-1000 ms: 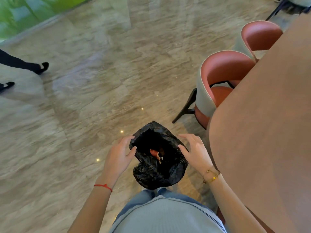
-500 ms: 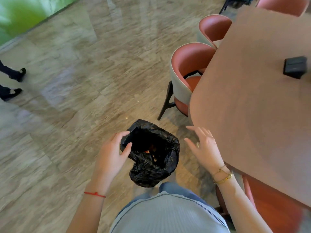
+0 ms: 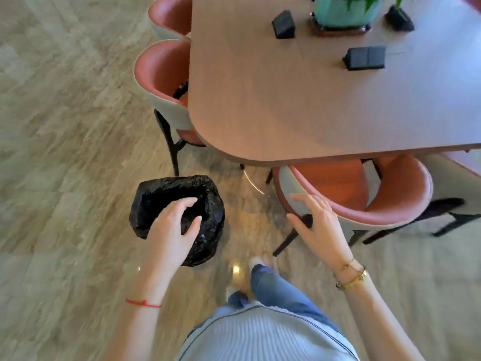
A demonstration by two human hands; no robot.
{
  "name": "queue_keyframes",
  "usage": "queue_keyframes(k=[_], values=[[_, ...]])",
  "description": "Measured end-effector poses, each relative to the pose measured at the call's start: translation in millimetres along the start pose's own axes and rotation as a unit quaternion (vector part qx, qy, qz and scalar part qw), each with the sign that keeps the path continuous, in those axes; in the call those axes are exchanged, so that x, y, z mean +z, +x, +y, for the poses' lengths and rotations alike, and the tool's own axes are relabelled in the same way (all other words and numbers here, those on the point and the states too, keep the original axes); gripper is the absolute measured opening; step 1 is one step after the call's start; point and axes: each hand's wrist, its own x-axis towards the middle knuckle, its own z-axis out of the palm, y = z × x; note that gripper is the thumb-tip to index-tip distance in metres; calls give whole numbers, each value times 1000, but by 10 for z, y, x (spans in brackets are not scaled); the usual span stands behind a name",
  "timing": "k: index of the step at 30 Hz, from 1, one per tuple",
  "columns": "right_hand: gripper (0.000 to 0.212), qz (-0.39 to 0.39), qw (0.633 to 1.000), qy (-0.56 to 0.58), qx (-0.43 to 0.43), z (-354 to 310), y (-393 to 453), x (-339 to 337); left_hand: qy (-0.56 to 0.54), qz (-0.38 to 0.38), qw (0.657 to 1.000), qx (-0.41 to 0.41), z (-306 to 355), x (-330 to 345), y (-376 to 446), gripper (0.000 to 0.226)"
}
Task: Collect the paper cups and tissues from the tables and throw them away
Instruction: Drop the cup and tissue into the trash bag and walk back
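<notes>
Wood-grain worktop (image 3: 299,105) beyond your fingers shows no cups or tissues, so scan farther. The black bag (image 3: 208,241) hangs from your left hand (image 3: 169,230), fingers curled over its rim; keep it open. Your right hand (image 3: 320,230) hovers, fingers spread and empty.

One black bag (image 3: 179,201), two hands, one table (image 3: 273,100). On it: three small black boxes (image 3: 283,24) (image 3: 364,58) (image 3: 399,18) and one potted plant (image 3: 343,11). Three chairs (image 3: 162,74) (image 3: 170,14) (image 3: 364,199) line its edges.
</notes>
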Motion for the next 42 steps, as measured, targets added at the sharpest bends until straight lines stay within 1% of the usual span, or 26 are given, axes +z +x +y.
queue_keyframes(k=[5, 7, 9, 15, 18, 24, 28, 31, 35, 38, 42], values=[[38, 88, 993, -10, 72, 582, -640, -502, -19, -75, 992, 98, 752, 424, 39, 38], [39, 121, 987, -11, 104, 833, -862, -730, -19, -93, 986, 138, 1087, 648, 55, 37], [39, 138, 982, -15, 127, 1065, -1048, -926, -18, -109, 979, 172, 1405, 858, 79, 37], [37, 216, 952, -35, 216, 2011, -1919, -1890, -32, -174, 940, 291, 2874, 1856, -122, 37], [37, 251, 931, -46, 261, 2461, -2370, -2352, -55, -208, 915, 342, 3595, 2356, -319, 36], [37, 314, 886, -49, 337, 3190, -2972, -3053, -75, -267, 874, 400, 4815, 3148, -621, 36], [36, 354, 853, -45, 380, 3605, -3166, -3373, -72, -310, 839, 441, 5464, 3627, -654, 37], [36, 381, 830, -34, 405, 3968, -3251, -3582, -70, -331, 820, 461, 5942, 4032, -596, 37], [36, 394, 811, -26, 431, 4590, -3235, -3961, -72, -355, 798, 482, 6663, 4668, -480, 37], [35, 409, 797, -20, 444, 5134, -3128, -4382, -76, -369, 779, 502, 7317, 5161, -360, 37], [34, 432, 785, -24, 444, 5860, -2936, -5128, -83, -374, 761, 524, 8293, 5756, -163, 38]])
